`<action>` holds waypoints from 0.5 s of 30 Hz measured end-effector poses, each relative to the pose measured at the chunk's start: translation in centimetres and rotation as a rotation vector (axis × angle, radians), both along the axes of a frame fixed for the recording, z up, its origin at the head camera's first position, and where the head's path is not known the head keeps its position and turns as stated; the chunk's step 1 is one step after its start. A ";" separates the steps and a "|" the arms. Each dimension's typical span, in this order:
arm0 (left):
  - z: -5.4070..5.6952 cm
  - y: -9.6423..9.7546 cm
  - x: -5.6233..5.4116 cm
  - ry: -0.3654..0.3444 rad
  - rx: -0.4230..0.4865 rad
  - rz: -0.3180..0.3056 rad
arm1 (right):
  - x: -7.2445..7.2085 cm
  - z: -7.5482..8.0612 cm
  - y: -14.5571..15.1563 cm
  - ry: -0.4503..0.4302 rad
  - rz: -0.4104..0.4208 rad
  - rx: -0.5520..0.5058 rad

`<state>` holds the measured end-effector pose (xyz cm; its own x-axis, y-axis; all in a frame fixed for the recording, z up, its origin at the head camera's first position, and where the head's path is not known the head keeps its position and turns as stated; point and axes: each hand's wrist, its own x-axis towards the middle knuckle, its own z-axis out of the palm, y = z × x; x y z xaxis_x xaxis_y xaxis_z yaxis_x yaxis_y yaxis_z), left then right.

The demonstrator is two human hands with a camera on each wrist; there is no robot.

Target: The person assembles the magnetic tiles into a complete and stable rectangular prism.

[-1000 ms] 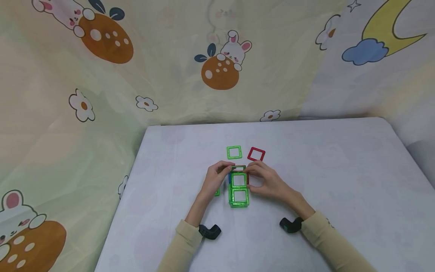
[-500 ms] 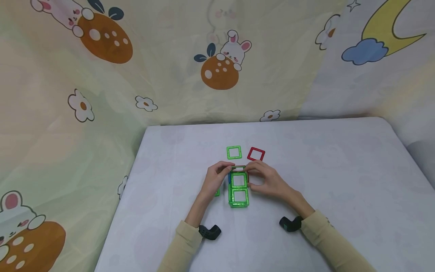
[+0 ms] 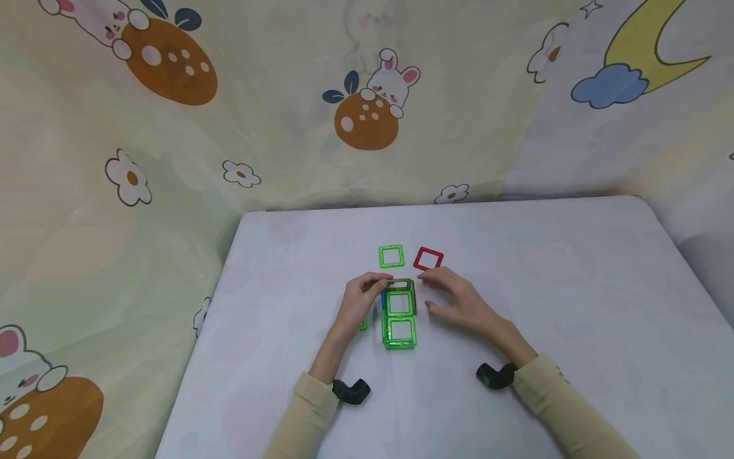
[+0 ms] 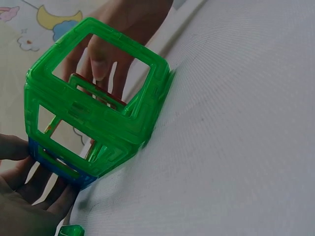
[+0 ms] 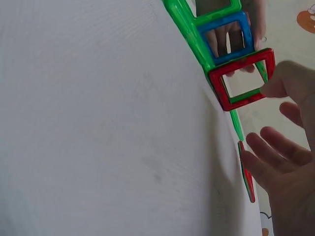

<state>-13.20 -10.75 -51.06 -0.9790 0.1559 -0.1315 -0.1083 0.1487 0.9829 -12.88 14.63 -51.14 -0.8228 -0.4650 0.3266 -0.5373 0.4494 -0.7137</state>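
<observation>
A block built of see-through magnetic tiles point(image 3: 399, 317) stands mid-table, mostly green, with two square frames facing up. On its left side is a blue tile point(image 4: 47, 160), and a red tile point(image 5: 220, 89) stands on its right side. My left hand point(image 3: 360, 298) holds the far left corner of the block, thumb at the top edge and fingers along the blue tile. To the right, my right hand point(image 3: 459, 301) is slightly apart from the block in the head view. Its thumb and fingers are spread with nothing between them.
Behind the block lie a loose green tile point(image 3: 392, 266) and a loose red tile point(image 3: 418, 257), the red one near the right fingertips. Another green piece point(image 3: 364, 324) shows partly beside the left wrist. A printed cloth point(image 3: 275, 115) hangs behind the table.
My right hand has let go of the block's right side and moved a little right, its fingers spreading. The left hand keeps its hold. The head view has shifted slightly.
</observation>
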 end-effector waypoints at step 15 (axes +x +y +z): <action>-0.1 0.2 0.0 -0.008 0.021 0.015 | -2.9 0.0 -0.6 -0.049 -0.324 0.195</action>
